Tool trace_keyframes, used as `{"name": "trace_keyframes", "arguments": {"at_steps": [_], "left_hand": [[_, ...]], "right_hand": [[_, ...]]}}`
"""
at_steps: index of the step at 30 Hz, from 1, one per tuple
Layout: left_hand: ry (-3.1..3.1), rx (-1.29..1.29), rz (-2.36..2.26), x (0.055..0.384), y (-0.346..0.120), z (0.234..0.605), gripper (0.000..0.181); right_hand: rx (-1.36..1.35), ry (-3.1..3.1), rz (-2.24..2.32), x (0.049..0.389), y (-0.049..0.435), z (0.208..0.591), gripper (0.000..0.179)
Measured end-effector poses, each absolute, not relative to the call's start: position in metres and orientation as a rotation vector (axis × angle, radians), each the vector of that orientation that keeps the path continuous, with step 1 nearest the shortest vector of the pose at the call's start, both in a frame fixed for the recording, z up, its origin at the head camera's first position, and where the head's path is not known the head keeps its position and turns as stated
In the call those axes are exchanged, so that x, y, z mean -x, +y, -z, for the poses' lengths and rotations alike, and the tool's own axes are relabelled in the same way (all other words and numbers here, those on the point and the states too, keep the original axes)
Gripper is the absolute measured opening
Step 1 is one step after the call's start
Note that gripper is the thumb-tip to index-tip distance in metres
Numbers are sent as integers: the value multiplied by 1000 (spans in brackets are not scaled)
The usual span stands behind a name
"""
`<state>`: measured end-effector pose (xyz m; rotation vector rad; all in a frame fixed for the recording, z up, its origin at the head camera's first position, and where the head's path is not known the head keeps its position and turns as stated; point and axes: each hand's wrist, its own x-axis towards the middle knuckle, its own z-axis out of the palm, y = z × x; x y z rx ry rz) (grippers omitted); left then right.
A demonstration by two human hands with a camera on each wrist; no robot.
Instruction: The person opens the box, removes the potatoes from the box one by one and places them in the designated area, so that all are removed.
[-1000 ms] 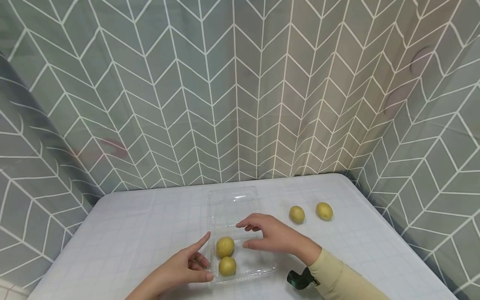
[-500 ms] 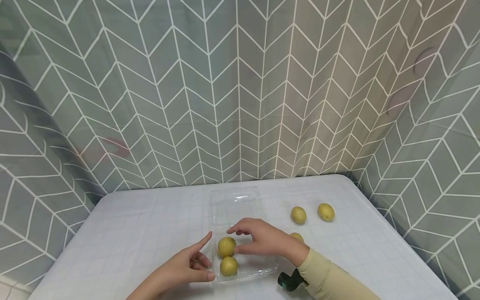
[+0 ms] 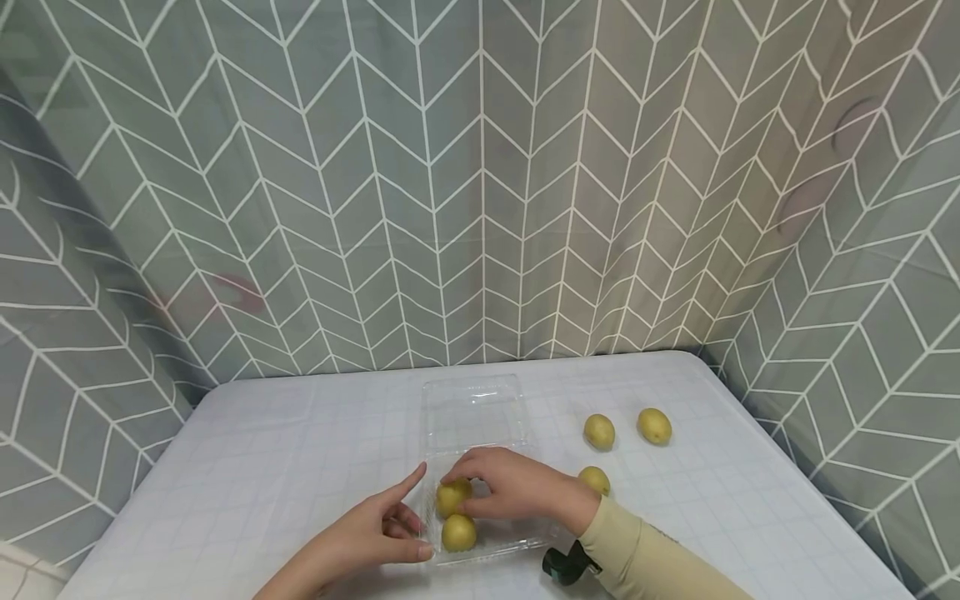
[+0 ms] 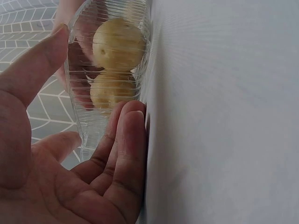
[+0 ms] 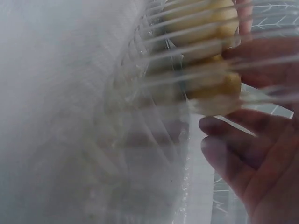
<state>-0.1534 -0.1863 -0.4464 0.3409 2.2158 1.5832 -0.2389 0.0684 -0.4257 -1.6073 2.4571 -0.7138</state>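
Note:
A clear plastic clamshell box (image 3: 510, 546) lies on the table with its lid (image 3: 474, 412) folded back. Two yellow lemons sit along its left side: a far lemon (image 3: 452, 497) and a near lemon (image 3: 459, 533). My right hand (image 3: 517, 487) reaches into the box, fingers and thumb around the far lemon; the right wrist view shows the lemons (image 5: 210, 88) blurred through the ribbed wall. At the box's left wall my left hand (image 3: 375, 529) rests with thumb and index spread, its fingertips (image 4: 131, 121) against or close to the plastic.
On the white-covered table (image 3: 315, 450), three loose lemons lie right of the box: one (image 3: 599, 432) behind, another (image 3: 655, 426) farther right, a third (image 3: 595, 479) partly hidden by the right forearm. A patterned curtain (image 3: 480, 208) surrounds the table's back and sides.
My right hand has moved left and down from over the box's middle to the far lemon, its fingers closing around it. The left hand has stayed in place.

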Motion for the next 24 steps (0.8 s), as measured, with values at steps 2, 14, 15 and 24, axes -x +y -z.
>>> {"name": "trace_keyframes", "arguments": {"at_steps": [2,14,15,24], "left_hand": [[2215,-335,-1585,154,-186,447,99],[2207,-307,-1594,155,-187,449,100],[2207,-310,-1595,155,-187,449,100],[2196,-317,-1602,153,-186,447,100]], "right_hand": [[1617,2462,682,239,68,426,33],[1734,2540,420,238,62,424,44],[1745,2546,400,238,62,424,45],[1793,2594,296,237,60,426,44]]}}
